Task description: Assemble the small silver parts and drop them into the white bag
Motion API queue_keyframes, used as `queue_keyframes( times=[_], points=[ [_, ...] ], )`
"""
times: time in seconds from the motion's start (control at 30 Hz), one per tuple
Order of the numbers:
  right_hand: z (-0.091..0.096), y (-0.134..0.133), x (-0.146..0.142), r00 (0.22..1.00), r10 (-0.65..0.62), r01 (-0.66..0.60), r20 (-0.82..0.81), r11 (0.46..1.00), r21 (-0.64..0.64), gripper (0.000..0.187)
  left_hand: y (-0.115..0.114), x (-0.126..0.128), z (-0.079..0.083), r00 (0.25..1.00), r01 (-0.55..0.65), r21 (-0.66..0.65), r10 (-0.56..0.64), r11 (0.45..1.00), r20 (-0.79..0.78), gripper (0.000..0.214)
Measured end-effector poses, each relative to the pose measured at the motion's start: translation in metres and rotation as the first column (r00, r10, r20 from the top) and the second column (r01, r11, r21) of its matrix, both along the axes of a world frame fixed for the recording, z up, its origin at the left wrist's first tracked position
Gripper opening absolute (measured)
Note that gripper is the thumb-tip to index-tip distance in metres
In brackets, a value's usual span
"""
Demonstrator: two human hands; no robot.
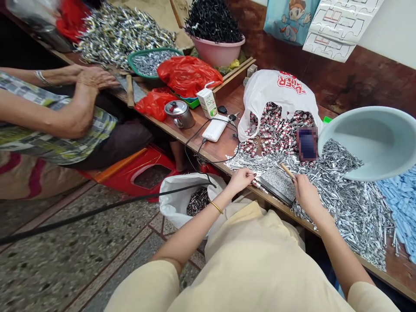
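Note:
My left hand [241, 178] is closed in a pinch on a small red-and-silver metal part at the left edge of a grey stone slab [278, 182] on the bench edge. My right hand [303, 190] grips the wooden handle of a small hammer [284, 167], whose head lies over the slab. A heap of silver metal pieces [351, 203] surrounds the slab and spreads to the right. Behind it, a white plastic bag [276, 93] spills red-and-silver parts [276, 130].
A pale blue basin [377, 138] tilts on the pile at right, with blue plastic pieces [401, 199] beside it. A white sack [182, 195] stands on the floor below my left hand. A power bank [215, 128], carton and metal pot sit left. Another person's hands [94, 78] work further along.

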State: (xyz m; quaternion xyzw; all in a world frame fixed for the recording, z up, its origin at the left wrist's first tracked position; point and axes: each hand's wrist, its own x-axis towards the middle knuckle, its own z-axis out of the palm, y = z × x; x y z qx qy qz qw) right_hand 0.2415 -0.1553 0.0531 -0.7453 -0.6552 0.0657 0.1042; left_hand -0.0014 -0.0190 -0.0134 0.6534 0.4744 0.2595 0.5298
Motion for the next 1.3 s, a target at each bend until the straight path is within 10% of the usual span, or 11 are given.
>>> queue_keyframes(
  times=[0.2,0.47,1.3],
  points=[
    [0.031,-0.009,-0.036,0.969,0.239,-0.245,-0.058,0.948,-0.202,0.051,-0.003,0.000,0.012,0.992,0.028,0.050,-0.021,0.998,-0.124,0.011],
    [0.035,-0.007,-0.052,0.944,0.273,-0.195,0.184,0.914,-0.355,0.062,-0.005,0.002,0.022,0.972,0.059,0.077,-0.040,0.995,-0.231,0.014],
    [0.043,-0.013,-0.056,0.940,0.262,-0.187,0.217,0.931,-0.314,0.058,-0.007,0.003,0.008,0.990,0.018,0.092,-0.005,0.996,-0.142,0.013]
  ],
)
